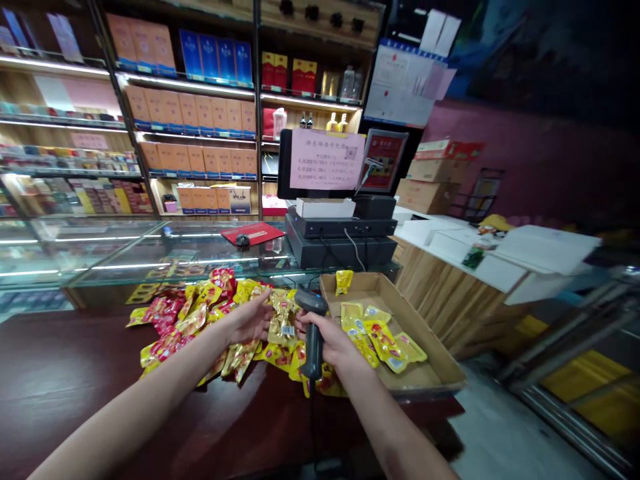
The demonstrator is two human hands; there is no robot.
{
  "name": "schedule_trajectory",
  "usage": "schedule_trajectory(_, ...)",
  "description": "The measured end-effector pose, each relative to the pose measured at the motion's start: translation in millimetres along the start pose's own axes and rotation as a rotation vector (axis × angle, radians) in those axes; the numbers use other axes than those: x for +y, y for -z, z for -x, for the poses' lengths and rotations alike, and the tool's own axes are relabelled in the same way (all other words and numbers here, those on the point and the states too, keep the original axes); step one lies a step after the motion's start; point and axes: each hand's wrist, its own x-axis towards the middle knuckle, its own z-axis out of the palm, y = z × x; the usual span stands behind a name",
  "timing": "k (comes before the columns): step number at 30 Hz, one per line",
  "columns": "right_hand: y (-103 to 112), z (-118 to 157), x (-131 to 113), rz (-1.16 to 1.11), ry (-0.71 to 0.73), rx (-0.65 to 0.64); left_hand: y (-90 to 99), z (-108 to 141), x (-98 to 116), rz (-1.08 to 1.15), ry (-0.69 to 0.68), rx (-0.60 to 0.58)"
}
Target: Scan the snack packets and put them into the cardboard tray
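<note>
My right hand [333,341] is wrapped round the handle of a black barcode scanner [313,347], its head up and its cord hanging down. Just left of the scanner is a gold snack packet [283,321] with a barcode facing me. My left hand [251,319] is open, thumb apart from the fingers, with its fingertips at that packet's left edge. Whether they reach behind it I cannot tell. Under and around both hands lies a pile of red, yellow and gold snack packets [173,323]. To the right, a shallow cardboard box [425,333] holds several yellow packets [383,340].
The dark red tabletop [65,387] borders a glass display counter [120,257]. On the counter are a monitor with a pink notice [327,160], a black cash drawer [340,250] and a mouse [243,240] on a red mat. Shelves of boxed goods [195,113] stand behind.
</note>
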Motion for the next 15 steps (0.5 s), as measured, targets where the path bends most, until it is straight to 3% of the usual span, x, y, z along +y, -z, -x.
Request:
schedule_trajectory(5, 25.7, 22.5, -39.2, -0.082, 0.011, 0.004, -37.1, -18.8, 16.6, 0.059, 0.085, -0.194)
schedule_trajectory(9, 58.1, 46.7, -69.4, -0.112, 0.127, 0.02, -85.1, -52.4, 26.3, -0.022, 0.112, -0.272)
schedule_trajectory(11, 75.1, 60.0, -81.4, -0.117, 0.193, 0.09, -114.5, -71.8, 26.9, -0.06, 0.131, -0.312)
schedule_trajectory(15, 102.6, 83.4, -94.9, -0.126, 0.279, 0.374, -164.6, -109.7, 16.3, -0.15, 0.147, -0.313)
